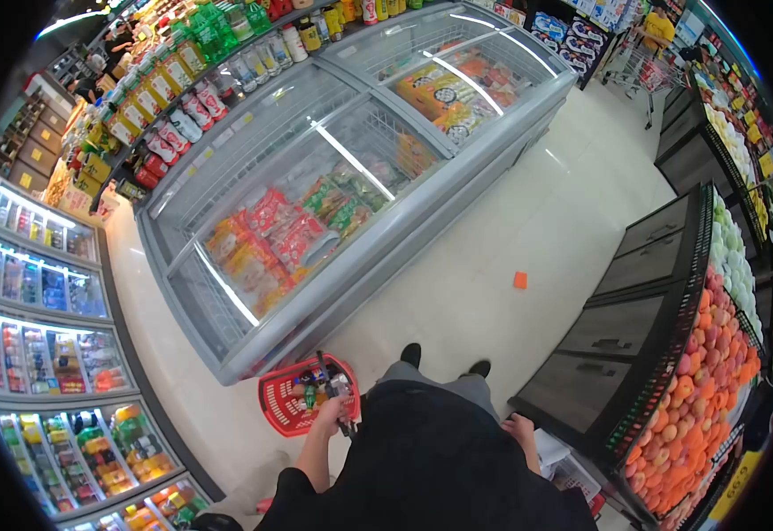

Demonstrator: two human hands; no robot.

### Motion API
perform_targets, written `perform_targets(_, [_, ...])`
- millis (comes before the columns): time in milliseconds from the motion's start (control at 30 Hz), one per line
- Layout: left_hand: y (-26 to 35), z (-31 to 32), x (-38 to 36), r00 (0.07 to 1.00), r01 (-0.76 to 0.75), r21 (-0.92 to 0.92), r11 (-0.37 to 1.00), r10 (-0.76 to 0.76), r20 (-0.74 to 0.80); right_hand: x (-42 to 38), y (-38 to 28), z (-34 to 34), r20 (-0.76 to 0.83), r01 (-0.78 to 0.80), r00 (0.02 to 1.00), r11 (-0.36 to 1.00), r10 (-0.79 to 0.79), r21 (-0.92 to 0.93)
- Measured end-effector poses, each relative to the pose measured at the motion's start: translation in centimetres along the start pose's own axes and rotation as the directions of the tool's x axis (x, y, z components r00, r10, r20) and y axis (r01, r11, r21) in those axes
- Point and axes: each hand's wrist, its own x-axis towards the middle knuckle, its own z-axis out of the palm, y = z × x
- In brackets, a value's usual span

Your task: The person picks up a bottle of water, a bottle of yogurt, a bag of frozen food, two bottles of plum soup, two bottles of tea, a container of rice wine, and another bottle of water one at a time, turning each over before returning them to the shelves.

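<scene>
My left hand (332, 414) is closed around the black handle of a red shopping basket (273, 409), which hangs at my left side. Several small packaged goods (309, 389) lie inside it, one with green on it; the handle and my hand hide part of them. Down at my right side, my right hand (520, 428) hangs with loosely bent fingers and no visible object in it. It is close to the corner of the dark fruit stand (572, 389), and whitish items (550, 450) show just beyond it.
A long glass-topped chest freezer (386, 239) with bagged food stands ahead. Lit upright coolers (54, 350) line the left. Peaches (683, 389) fill the stand on the right. An orange square (520, 280) lies on the pale floor (466, 301). Farther off, a person (657, 31) stands by a shopping cart (643, 75).
</scene>
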Motion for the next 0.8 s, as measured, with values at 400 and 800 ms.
perform_targets(400, [-4.8,13.5,7.5,0.74,-0.105,0.143,0.984,0.174,-0.65,15.7,-18.4,-7.6,0.261,0.405,0.914,0.68,-0.309,-0.612])
perform_targets(800, [-1.7,33.1,13.6,0.776,-0.178,0.092,0.98,0.197,-0.599,26.0,-42.9,-15.4,0.038,0.02,0.999,0.968,-0.011,-0.252])
